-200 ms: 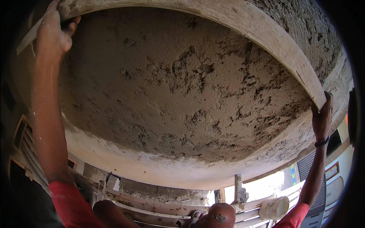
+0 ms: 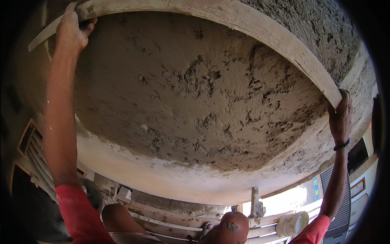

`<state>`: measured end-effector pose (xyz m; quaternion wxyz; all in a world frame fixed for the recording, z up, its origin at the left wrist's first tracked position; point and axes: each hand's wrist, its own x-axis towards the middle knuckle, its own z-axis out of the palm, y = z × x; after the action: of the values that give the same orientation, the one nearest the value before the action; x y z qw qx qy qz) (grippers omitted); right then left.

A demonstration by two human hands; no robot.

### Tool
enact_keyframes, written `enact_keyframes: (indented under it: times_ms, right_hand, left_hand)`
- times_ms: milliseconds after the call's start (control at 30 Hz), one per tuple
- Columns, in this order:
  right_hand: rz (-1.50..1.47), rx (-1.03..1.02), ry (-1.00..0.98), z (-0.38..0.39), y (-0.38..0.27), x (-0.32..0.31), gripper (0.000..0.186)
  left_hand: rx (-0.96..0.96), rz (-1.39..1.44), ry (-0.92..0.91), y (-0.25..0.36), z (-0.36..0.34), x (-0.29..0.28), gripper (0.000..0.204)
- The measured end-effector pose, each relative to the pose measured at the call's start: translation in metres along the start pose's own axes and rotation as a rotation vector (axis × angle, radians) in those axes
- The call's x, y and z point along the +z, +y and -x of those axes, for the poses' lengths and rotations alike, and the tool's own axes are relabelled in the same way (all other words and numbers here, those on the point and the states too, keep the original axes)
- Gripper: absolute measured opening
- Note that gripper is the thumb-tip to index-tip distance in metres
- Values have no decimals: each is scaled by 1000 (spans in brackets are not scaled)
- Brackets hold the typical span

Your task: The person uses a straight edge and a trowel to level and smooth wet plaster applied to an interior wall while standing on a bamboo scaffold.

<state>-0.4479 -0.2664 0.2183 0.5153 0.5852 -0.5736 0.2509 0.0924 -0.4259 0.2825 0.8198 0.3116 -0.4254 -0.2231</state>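
Observation:
A long, pale wooden straightedge board (image 2: 260,22) lies across the wet, grey-brown mortar (image 2: 183,97) on the wall, bowed by the lens. My left hand (image 2: 72,32) grips it near its left end, raised high, with the thumb and a fingertip showing below the edge. At the other end my right hand (image 2: 341,116) is closed round the board's tip, its fingers partly hidden. Below the board the mortar is rough, with pits, ridges and lumps around its middle. Toward the left it looks smoother.
Under the mortar runs a bare, pale wall band (image 2: 162,183). Slatted wooden planks (image 2: 170,217) lie beneath me, with a mortar-stained bucket (image 2: 294,223) at the right and an upright post (image 2: 256,201) near it. Long poles (image 2: 40,166) lean at the left.
In the picture the board's left end and my left hand have shifted right and slightly down. My right hand and its end have shifted a little left and up. The view has also moved slightly.

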Motion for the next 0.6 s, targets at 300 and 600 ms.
enact_keyframes:
  times_ms: [300,600]
  right_hand:
    - [-74,63,-69,102,8,31,50]
    - [10,69,-57,55,7,18,50]
  left_hand:
    - [-194,152,28,-52,90,-16,39]
    - [46,90,44,-51,42,-15,29]
